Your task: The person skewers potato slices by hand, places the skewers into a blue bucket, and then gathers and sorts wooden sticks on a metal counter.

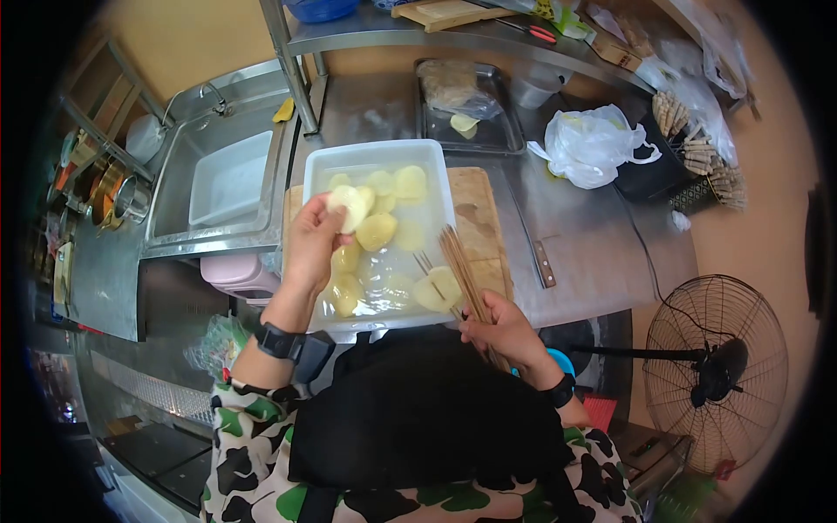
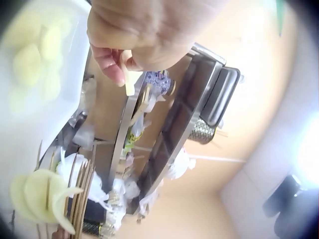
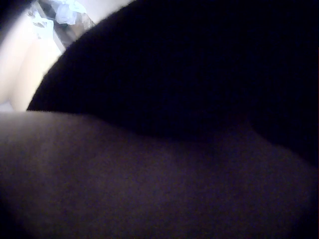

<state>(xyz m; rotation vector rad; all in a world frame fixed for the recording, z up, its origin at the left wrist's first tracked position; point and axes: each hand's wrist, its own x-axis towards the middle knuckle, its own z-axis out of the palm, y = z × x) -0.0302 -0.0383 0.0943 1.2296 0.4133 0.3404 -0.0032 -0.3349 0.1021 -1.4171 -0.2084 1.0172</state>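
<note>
Over the left part of a white tub (image 1: 451, 187) of water, the left hand (image 1: 316, 242) pinches a pale yellow slice (image 1: 347, 207); the left wrist view shows this slice (image 2: 130, 82) edge-on between thumb and fingers of the hand (image 2: 144, 35). The right hand (image 1: 506, 329) grips a bundle of thin brown sticks (image 1: 462, 270) at the tub's near right corner. Slices (image 1: 436, 289) are threaded on a few of the sticks, seen too in the left wrist view as a curved stack (image 2: 42, 194). More slices (image 1: 377, 231) lie in the water. The right wrist view is mostly dark.
The tub stands on a wooden board (image 1: 479, 209). To the right lie a knife (image 1: 542, 261) and a white plastic bag (image 1: 593, 144). Behind is a dark tray (image 1: 514, 131) with a bag and slices. A sink (image 1: 161, 196) is at left, a fan (image 1: 719, 370) at right, a shelf (image 1: 375, 37) above.
</note>
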